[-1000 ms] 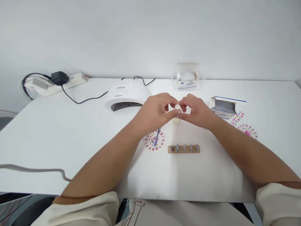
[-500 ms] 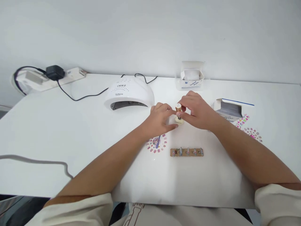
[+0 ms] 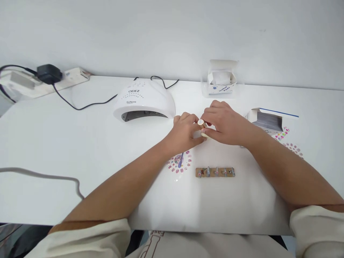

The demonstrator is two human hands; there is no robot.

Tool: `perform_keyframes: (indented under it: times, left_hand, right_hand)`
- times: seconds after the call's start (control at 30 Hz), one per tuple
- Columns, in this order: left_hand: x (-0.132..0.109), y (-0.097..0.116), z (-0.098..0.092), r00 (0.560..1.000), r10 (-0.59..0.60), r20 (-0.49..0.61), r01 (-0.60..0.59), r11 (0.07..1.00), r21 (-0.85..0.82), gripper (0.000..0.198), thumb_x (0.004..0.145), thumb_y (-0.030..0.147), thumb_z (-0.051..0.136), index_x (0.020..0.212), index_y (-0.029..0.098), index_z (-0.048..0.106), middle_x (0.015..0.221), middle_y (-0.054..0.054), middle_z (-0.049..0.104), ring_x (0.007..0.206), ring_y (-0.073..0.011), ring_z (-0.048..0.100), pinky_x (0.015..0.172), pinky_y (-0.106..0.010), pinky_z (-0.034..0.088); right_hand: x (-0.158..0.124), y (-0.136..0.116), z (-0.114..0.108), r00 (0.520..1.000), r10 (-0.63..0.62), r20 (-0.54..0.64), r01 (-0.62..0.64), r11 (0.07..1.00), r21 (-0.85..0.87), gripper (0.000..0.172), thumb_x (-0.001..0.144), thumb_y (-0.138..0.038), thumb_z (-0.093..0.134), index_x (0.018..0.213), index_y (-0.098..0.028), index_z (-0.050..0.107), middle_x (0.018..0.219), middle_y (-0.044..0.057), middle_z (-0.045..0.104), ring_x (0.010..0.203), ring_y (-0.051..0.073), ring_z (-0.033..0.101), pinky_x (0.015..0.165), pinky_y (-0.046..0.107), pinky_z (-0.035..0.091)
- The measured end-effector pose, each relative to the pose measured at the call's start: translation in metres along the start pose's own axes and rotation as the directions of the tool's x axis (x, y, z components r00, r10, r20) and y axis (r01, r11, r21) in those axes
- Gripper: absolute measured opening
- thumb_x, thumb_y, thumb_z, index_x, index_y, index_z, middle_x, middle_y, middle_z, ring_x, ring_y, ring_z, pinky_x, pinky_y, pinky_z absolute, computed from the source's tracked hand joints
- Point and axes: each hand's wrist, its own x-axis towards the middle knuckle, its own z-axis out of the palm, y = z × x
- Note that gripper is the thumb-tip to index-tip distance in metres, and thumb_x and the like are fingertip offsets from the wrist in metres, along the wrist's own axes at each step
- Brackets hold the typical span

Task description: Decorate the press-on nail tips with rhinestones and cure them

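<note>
The 2 hands meet at a small bottle (image 3: pixel 205 135) with a gold cap (image 3: pixel 201 124) and a pale body, which sits between their fingertips above or on the white counter (image 3: pixel 67 143); which of these cannot be told. The right hand (image 3: pixel 225 123) pinches the bottle at the cap, thumb on the near side and fingers on the far side. The left hand (image 3: pixel 185 133) is curled about the bottle from the other side, its thumb low by the pale body and its fingertips partly hidden. The cap leans slightly toward the left hand.

Nearer the person than the hands lies a brown strip (image 3: pixel 220 172) carrying 5 small nail-like pieces in a row. Just below the left hand is a round sheet of pink gems (image 3: pixel 187 165), with a purple stick (image 3: pixel 180 163) lying across it. Beyond the left hand stands a white lamp (image 3: pixel 146 102) marked OEIEZ, its opening facing the person. Straight beyond the right hand is an open box of alcohol pads (image 3: pixel 220 89); to that hand's right stands another open box (image 3: pixel 268 123), packed with flat sachets, and 2 gem sheets (image 3: pixel 282 134) lie near it, partly behind the forearm. Far left of the hands, a black adapter (image 3: pixel 49 73) sits on a power strip (image 3: pixel 73 77).
</note>
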Motion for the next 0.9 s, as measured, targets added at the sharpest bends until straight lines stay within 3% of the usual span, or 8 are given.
perform_keyframes:
  times: [0.3,0.53,0.73,0.9]
  left_hand:
    - [-0.001,-0.003,0.001,1.000,0.005,-0.007,-0.005,1.000,0.010,0.019,0.083,0.037,0.060,0.093,0.023,0.068,0.097,-0.006,0.058,0.101,-0.0269,0.046,0.082,-0.043,0.029]
    - [-0.002,-0.002,0.002,1.000,0.016,-0.026,-0.016,1.000,0.012,0.019,0.082,0.036,0.063,0.091,0.020,0.069,0.097,-0.007,0.059,0.101,-0.0265,0.047,0.082,-0.042,0.029]
    - [-0.003,-0.006,0.007,0.999,0.002,-0.037,-0.003,1.000,-0.022,0.019,0.080,0.033,0.067,0.093,0.020,0.069,0.096,-0.006,0.060,0.099,-0.0252,0.047,0.083,-0.042,0.030]
    - [-0.001,-0.010,0.012,0.999,-0.024,-0.040,0.023,1.000,-0.018,0.026,0.078,0.036,0.068,0.099,0.021,0.067,0.099,-0.006,0.061,0.102,-0.0262,0.046,0.086,-0.043,0.031]
  right_hand:
    - [-0.010,0.007,0.001,0.973,-0.007,-0.231,0.047,0.985,0.168,0.016,0.090,-0.030,0.049,0.076,-0.022,0.046,0.073,0.002,0.056,0.077,0.019,0.045,0.076,0.035,0.038]
    - [-0.014,0.010,0.004,0.933,-0.036,-0.359,0.095,0.984,0.149,0.013,0.089,-0.027,0.052,0.078,-0.022,0.051,0.073,0.002,0.060,0.076,0.019,0.046,0.072,0.035,0.040]
    - [-0.020,0.011,0.004,0.924,0.074,-0.374,0.022,0.969,0.246,0.014,0.088,-0.023,0.053,0.076,-0.021,0.058,0.074,0.001,0.061,0.078,0.018,0.049,0.074,0.034,0.041]
    - [-0.021,0.018,0.011,0.864,0.256,-0.433,-0.039,0.893,0.449,0.010,0.086,-0.023,0.056,0.077,-0.021,0.058,0.077,-0.001,0.058,0.080,0.016,0.053,0.074,0.033,0.042]
